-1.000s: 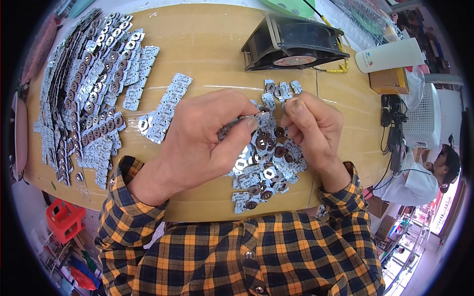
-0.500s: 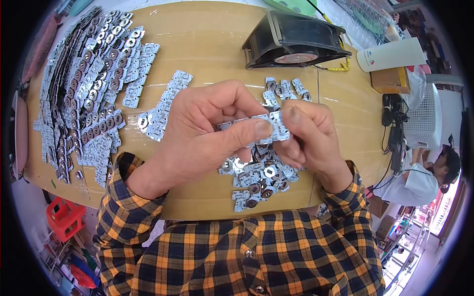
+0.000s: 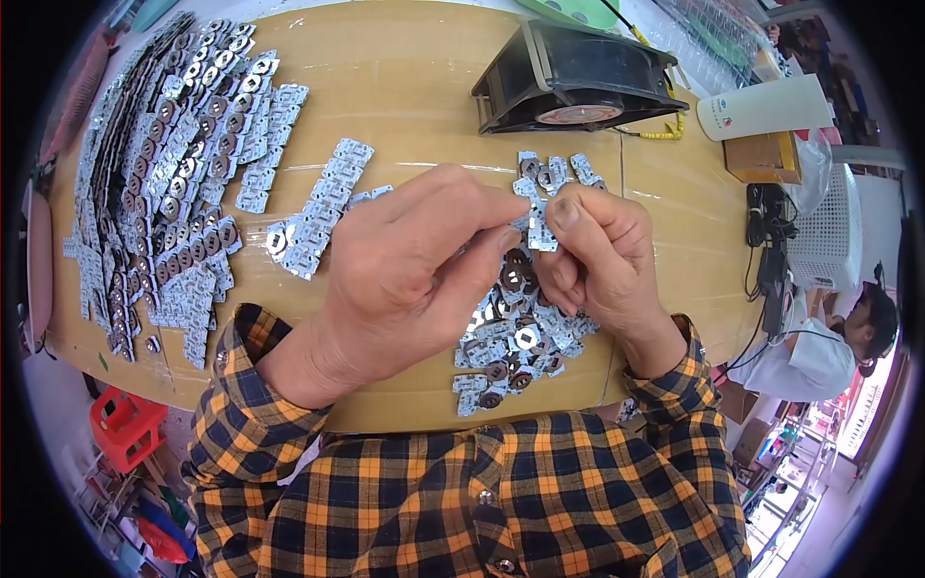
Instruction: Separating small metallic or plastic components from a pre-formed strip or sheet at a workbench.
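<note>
On the left side of the table [image 3: 424,77], long rows of board strips [image 3: 183,183] are lying close together and overlapping. To their right, a smaller group of strips [image 3: 328,207] is resting apart. Next, the left hand [image 3: 414,265] is reaching over the middle; its thumb and first finger are pointing at the edge of a small white board [image 3: 541,231], but I cannot tell if they are gripping it. The right hand [image 3: 607,250] is clamping this board between its thumb and curled finger. I am judging that one piece is being worked between both hands, and the next move is probably calling for a steady right pinch. Nearer, a loose pile [image 3: 491,347] is lying partly hidden by the hands. Farther, a black fan [image 3: 578,77] is standing, limiting the room there; at far right, a white cup [image 3: 766,106] is showing beside a carton [image 3: 761,159].
</note>
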`<state>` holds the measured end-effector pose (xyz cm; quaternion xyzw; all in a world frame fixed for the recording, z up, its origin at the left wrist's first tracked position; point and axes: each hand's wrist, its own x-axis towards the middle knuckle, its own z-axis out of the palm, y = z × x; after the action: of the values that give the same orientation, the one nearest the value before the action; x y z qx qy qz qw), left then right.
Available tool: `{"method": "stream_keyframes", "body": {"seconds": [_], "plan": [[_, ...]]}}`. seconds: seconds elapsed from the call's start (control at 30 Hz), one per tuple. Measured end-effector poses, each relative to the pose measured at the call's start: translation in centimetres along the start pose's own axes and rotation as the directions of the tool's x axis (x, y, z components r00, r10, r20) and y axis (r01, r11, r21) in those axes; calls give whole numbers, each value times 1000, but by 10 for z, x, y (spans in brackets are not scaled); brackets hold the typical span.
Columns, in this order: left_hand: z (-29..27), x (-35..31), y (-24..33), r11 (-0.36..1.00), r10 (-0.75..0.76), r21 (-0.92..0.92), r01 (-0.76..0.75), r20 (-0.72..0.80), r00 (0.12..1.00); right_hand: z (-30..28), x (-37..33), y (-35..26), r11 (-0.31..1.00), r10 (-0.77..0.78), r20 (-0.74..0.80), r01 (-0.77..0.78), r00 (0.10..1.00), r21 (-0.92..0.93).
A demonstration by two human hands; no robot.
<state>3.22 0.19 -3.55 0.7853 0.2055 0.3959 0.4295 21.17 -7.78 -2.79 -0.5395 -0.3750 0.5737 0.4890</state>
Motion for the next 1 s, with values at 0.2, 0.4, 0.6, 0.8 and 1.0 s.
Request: {"method": "stream_keyframes", "body": {"seconds": [0.2, 0.4, 0.6, 0.8, 1.0], "plan": [[3, -1, -2, 999, 30, 46, -27, -66, 997, 1, 3, 0, 997, 55, 18, -55, 998, 54], [3, -3, 5, 991, -124, -58, 119, -85, 989, 6, 0, 0, 996, 34, -13, -33, 999, 88], [-2, -1, -5, 999, -5, -46, 8, 48, 999, 6, -1, 0, 995, 62, -64, -57, 996, 77], [-9, 1, 2, 972, -144, -182, 146, 28, 989, 0, 1, 2, 997, -14, -107, 5, 994, -79], [-10, 1, -1, 977, -142, -153, 152, 75, 987, -2, 1, 8, 747, -372, 253, 450, 893, -489]]}}
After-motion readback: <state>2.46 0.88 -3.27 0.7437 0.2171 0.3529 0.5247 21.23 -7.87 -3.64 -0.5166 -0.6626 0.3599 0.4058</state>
